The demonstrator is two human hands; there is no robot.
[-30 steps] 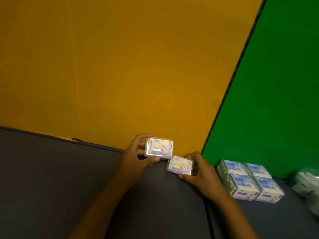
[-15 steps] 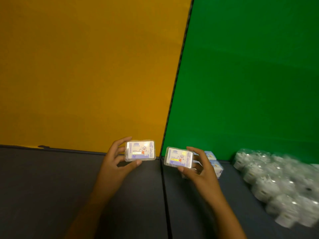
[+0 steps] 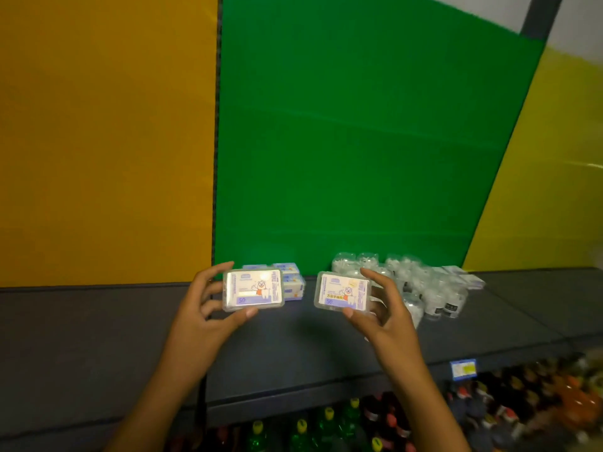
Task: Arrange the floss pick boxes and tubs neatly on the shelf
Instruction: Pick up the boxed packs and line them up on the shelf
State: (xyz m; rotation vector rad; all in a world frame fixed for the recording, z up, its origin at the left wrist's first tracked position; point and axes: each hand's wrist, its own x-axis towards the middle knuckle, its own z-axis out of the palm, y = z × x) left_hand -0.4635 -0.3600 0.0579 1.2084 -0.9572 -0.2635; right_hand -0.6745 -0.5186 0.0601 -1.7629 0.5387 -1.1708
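Two clear boxes were held above the shelf (image 3: 98,337), one in each hand, label side toward the camera. The left hand (image 3: 208,308) gripped the left box (image 3: 252,289) with the thumb under its lower edge and the fingers curled over its top left corner. The right hand (image 3: 381,308) gripped the right box (image 3: 343,296) the same way, thumb below and fingers behind and above its right end. The boxes were apart, at about the same height, the right one tilted slightly.

Each label showed a cartoon tooth figure and a blue "50" at the lower left; the right box also carried a yellow strip of writing too small to read.

Behind the left box a stack (image 3: 288,279) of white-and-blue boxes stood on the shelf against the back wall. To its right, behind the right hand, sat a cluster of clear tubs (image 3: 434,288) with dark labels, blurred.

The shelf was dark grey. Its backing ran orange (image 3: 104,138), then green (image 3: 352,141), then yellow (image 3: 554,177). A price tag (image 3: 462,369) hung on the front edge, and bottles (image 3: 326,422) with coloured caps stood on the level below.
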